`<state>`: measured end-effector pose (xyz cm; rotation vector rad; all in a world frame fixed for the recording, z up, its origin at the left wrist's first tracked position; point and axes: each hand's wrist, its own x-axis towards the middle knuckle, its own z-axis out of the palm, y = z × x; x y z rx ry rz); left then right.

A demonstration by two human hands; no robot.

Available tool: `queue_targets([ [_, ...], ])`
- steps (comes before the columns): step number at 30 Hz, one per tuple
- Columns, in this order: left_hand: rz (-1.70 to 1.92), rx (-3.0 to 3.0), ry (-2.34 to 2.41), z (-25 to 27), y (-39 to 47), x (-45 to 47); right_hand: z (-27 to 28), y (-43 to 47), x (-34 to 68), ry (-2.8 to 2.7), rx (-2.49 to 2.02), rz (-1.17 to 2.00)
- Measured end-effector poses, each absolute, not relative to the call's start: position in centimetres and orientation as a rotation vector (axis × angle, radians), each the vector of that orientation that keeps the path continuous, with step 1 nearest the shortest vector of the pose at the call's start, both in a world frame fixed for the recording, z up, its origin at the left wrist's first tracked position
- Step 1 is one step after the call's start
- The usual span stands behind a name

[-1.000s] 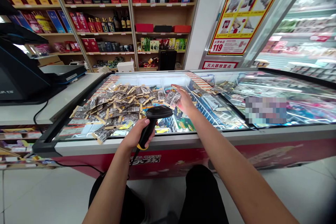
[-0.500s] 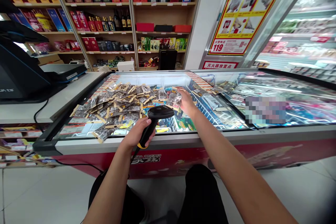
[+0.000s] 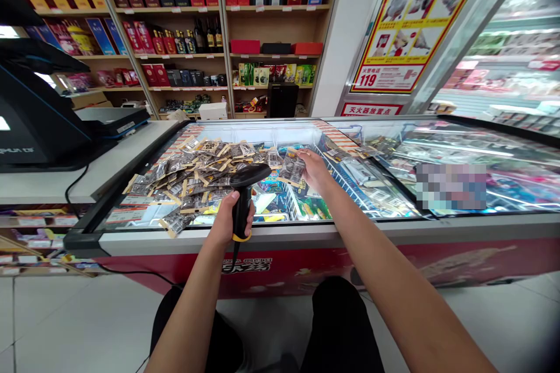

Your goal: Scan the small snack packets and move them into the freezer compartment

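Over freezer [image 3: 297,233] front edge, left grip [image 3: 225,218] closed round scanner [image 3: 250,175] | right grip [image 3: 315,169] pinches one packet [image 3: 291,169] | pile [image 3: 199,168] toward left edge seems not finished

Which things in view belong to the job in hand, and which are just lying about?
In hand or right beside the hands:
- black barcode scanner, in the left hand
- small packet, in the right hand
- pile of similar packets on the chest freezer

Just around:
- poster marked 119
- wine bottles
- white box
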<state>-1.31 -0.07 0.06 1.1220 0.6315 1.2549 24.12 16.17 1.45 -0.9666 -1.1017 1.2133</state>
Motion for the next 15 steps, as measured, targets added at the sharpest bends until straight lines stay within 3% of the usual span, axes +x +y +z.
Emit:
queue_targets([
  [15, 1.320, 1.083, 0.622, 0.0, 0.1, -1.0, 1.2, 17.2, 23.8, -0.884, -0.947, 1.234],
])
